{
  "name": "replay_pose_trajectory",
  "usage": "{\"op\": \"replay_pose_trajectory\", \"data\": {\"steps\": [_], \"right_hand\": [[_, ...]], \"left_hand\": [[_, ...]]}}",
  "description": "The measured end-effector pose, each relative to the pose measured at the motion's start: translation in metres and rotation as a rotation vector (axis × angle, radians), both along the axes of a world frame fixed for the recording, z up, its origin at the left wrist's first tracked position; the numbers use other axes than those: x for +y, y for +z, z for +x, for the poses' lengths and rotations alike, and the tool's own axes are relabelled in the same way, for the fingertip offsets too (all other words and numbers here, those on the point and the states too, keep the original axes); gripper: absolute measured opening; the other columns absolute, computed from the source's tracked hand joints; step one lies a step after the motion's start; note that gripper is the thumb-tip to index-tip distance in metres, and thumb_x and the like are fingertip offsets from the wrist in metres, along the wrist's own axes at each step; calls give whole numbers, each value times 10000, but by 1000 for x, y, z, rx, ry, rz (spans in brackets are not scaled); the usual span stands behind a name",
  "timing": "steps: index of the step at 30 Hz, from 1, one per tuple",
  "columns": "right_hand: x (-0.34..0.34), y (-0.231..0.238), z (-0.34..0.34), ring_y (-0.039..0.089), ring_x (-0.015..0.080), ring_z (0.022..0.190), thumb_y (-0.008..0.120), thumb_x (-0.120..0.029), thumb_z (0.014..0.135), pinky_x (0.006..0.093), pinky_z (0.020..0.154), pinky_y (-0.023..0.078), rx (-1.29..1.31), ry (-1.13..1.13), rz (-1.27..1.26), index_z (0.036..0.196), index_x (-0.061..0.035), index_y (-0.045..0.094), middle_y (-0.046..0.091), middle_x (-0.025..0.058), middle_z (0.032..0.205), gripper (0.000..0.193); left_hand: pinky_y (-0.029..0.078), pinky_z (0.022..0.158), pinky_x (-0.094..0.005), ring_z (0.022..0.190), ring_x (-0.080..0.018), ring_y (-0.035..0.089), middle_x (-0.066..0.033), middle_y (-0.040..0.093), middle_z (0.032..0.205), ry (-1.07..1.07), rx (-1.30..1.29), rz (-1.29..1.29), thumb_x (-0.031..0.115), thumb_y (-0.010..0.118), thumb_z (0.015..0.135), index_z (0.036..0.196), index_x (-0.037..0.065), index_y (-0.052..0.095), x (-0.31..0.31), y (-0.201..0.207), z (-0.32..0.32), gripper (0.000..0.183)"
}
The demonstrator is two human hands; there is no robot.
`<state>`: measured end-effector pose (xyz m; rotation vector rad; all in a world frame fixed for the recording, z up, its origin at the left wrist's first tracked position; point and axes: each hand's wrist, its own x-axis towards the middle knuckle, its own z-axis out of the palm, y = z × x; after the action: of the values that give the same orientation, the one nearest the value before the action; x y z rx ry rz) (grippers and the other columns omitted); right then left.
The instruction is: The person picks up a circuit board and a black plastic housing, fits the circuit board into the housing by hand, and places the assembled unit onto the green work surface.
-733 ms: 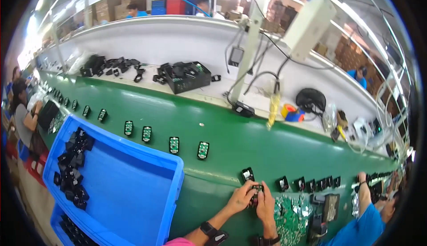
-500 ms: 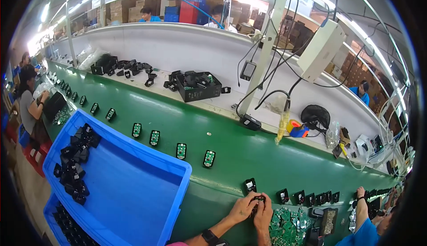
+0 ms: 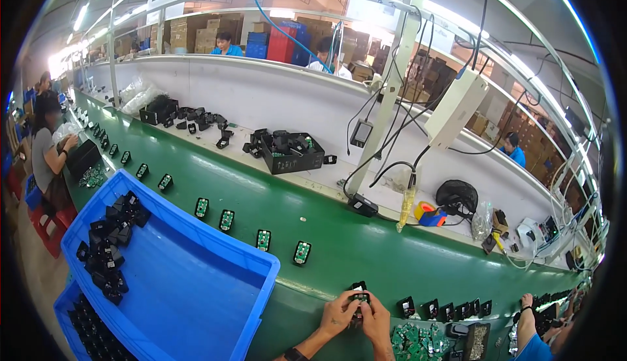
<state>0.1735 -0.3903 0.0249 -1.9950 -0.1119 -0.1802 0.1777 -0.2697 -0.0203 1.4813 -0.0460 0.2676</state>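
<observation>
Black part (image 3: 360, 298) held in both our hands
Our left hand (image 3: 337, 314) and right hand (image 3: 377, 320) grip it together; green boards (image 3: 410, 336) lie just right.

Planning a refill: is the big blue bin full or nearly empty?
Nearly empty: the blue bin shows mostly bare floor, with black parts heaped only at its left end.

Electronics assembly line: long green conveyor belt (image 3: 339, 243) carrying small circuit-board units (image 3: 301, 252), blue parts bins (image 3: 196, 282), seated workers (image 3: 49, 152), stacked cardboard boxes (image 3: 196, 34) behind.
</observation>
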Motion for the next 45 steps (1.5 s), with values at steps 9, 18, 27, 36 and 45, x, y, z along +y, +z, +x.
{"op": "replay_pose_trajectory", "data": {"steps": [9, 18, 27, 36, 45], "right_hand": [[19, 37, 37, 530, 350, 1152, 803, -239, 713, 429, 933, 469, -206, 514, -711, 1389, -43, 424, 579, 154, 1202, 799], [59, -10, 117, 532, 293, 1123, 842, -424, 619, 489, 904, 393, -326, 326, -1032, 1274, -80, 511, 615, 97, 1206, 811], [21, 33, 108, 531, 340, 1143, 814, -557, 628, 534, 905, 434, -121, 176, -1056, 1346, -54, 452, 579, 157, 1189, 948], [11, -7, 66, 658, 411, 866, 785, -401, 702, 472, 775, 538, 103, -2, -779, 1052, 23, 567, 659, 234, 953, 591], [1, 11, -9, 651, 437, 781, 649, -401, 855, 502, 698, 515, 120, -60, -380, 888, 23, 635, 663, 244, 794, 426]], "left_hand": [[543, 608, -278, 702, -127, 692, -105, 734, 808, 99, 124, -5, 199, 717, 844, 1103, 35, 671, 42, -4, 20, 310], [510, 581, -326, 663, -228, 658, -121, 687, 826, 663, -27, 23, 164, 642, 876, 920, -1, 641, 49, -6, 19, 171], [518, 696, -349, 759, -195, 642, -103, 672, 833, 636, 23, 30, 231, 625, 928, 953, 5, 632, 54, -16, 27, 228], [489, 600, -236, 727, -125, 581, -89, 602, 1023, 70, 175, -105, 69, 646, 840, 1174, 9, 566, 30, -8, 25, 349], [470, 968, -381, 1118, -335, 586, -190, 506, 1333, -347, -159, 315, 63, 721, 701, 1339, 73, 519, 13, -1, 16, 670]]}}
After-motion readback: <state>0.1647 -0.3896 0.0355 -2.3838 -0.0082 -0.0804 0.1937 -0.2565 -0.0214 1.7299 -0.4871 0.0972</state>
